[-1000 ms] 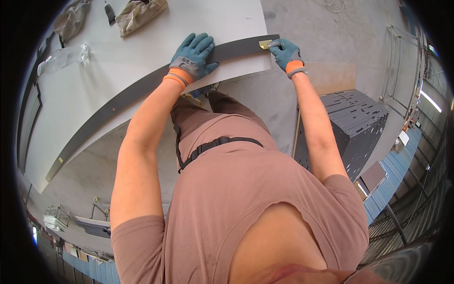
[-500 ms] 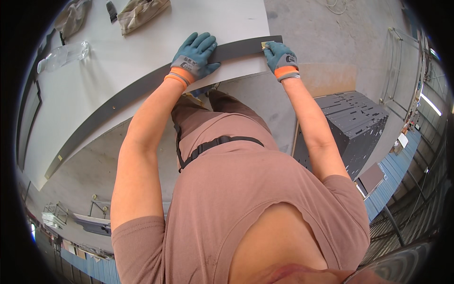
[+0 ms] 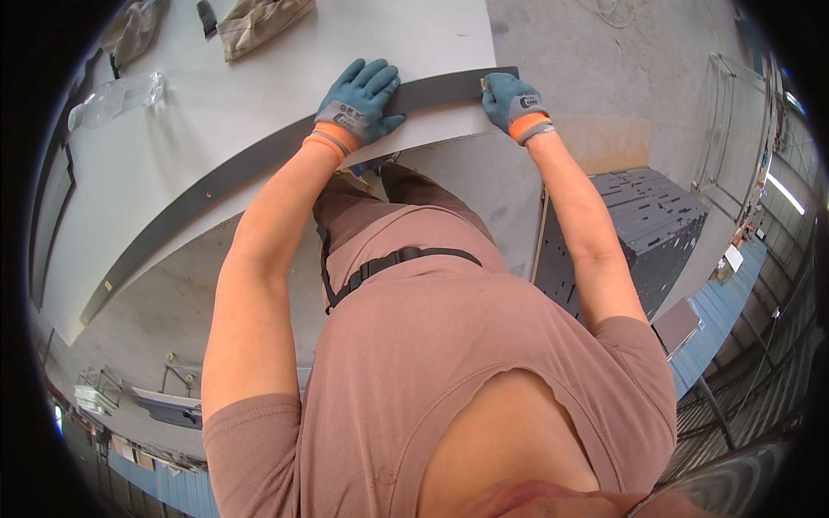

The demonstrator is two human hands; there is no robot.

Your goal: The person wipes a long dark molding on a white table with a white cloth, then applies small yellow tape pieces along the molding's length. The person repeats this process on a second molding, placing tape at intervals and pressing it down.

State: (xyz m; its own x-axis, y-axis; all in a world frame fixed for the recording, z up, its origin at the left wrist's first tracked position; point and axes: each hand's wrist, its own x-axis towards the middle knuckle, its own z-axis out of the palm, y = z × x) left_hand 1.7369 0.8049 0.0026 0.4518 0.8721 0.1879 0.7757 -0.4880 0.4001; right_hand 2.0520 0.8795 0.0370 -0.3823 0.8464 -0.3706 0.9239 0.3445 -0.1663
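A long dark grey strip (image 3: 246, 170) lies along the near edge of the white table (image 3: 285, 95); the fisheye bends it into an arc. My left hand (image 3: 358, 99), in a teal and grey glove with an orange cuff, rests flat on the strip with its fingers spread. At the strip's right end, my right hand (image 3: 513, 99), gloved alike, has its fingers curled against the dark surface. A small pale-yellow piece (image 3: 484, 84) peeks out at those fingertips, mostly hidden. Another small yellow patch (image 3: 108, 285) sits near the strip's left end.
On the table's far left are a clear plastic bottle (image 3: 117, 99), a beige cloth item (image 3: 259, 26) and a small dark object (image 3: 206, 17). Right of my legs stands a stack of dark panels (image 3: 635, 211) beside a tan board (image 3: 600, 142). A metal rack (image 3: 721, 129) stands farther right.
My right hand has turned slightly and its fingers have drawn in, covering more of the yellow piece. My left hand stays in place on the strip.
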